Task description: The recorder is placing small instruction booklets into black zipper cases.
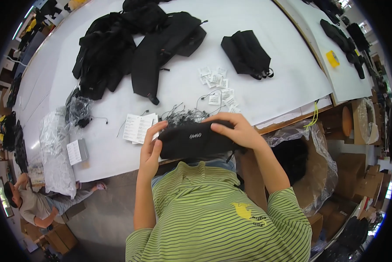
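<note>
Between my two hands, at the table's near edge, is a small black fabric pouch [191, 146] with a light printed mark on its front. My left hand [150, 146] grips its left end, thumb in front and fingers behind. On the upper right part lies my right hand [236, 130], its thumb pressed on the front and fingers over the top edge. Just beyond the pouch is a tangle of black tag strings [185, 116]. White printed cards [138, 127] lie beside my left hand. Small white printed packets [215, 79] are scattered farther off.
Black fabric bags [104, 56] are heaped far left on the white table [287, 78]; one black bag [246, 52] lies apart. At left are a clear plastic bundle [58, 153] and a card stack [76, 151]. A plastic-lined carton [320, 174] stands right. Another person [36, 205] sits lower left.
</note>
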Demonstrator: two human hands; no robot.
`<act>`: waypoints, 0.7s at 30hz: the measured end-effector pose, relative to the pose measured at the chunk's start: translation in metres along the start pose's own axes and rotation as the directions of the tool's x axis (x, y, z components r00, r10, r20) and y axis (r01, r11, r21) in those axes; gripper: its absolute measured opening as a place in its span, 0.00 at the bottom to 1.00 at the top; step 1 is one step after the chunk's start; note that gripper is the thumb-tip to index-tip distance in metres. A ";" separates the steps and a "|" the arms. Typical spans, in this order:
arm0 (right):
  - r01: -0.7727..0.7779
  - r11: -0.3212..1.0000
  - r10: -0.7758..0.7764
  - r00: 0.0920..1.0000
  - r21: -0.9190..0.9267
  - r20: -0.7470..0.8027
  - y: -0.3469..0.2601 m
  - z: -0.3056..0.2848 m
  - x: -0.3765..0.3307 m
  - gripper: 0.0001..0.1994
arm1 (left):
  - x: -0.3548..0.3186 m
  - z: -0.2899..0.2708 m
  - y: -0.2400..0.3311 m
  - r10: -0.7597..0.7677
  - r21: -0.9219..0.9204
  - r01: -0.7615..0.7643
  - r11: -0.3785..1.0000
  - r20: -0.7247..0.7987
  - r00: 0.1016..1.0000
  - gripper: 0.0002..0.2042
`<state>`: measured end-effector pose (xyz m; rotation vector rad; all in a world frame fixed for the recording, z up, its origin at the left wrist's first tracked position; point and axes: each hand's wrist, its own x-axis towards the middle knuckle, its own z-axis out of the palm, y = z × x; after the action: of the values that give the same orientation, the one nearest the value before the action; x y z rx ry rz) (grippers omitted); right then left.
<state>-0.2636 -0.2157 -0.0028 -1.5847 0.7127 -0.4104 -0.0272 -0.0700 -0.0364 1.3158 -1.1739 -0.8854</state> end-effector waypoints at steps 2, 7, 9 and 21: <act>0.039 0.995 -0.056 0.978 -0.088 -0.198 0.006 -0.033 0.009 0.13 | -0.012 -0.003 -0.010 -0.079 -0.106 0.071 0.992 -0.073 0.994 0.20; 0.132 0.753 -0.617 0.481 -0.645 -0.623 -0.005 -0.153 0.043 0.11 | -0.039 -0.020 -0.026 -0.208 -0.119 0.179 0.977 -0.314 0.926 0.22; 0.067 0.555 -0.796 0.331 -0.829 -0.506 -0.008 -0.189 0.057 0.12 | -0.043 -0.029 -0.026 -0.213 -0.109 0.186 0.976 -0.354 0.911 0.22; -0.054 0.797 -0.500 0.499 -0.602 -0.708 0.120 -0.244 0.105 0.25 | -0.032 -0.030 -0.023 -0.180 -0.027 0.182 0.983 -0.355 0.917 0.18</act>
<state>-0.3661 -0.4710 -0.0987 -2.0271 1.4827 -1.3735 -0.0028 -0.0344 -0.0597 1.5345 -0.7804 -0.7324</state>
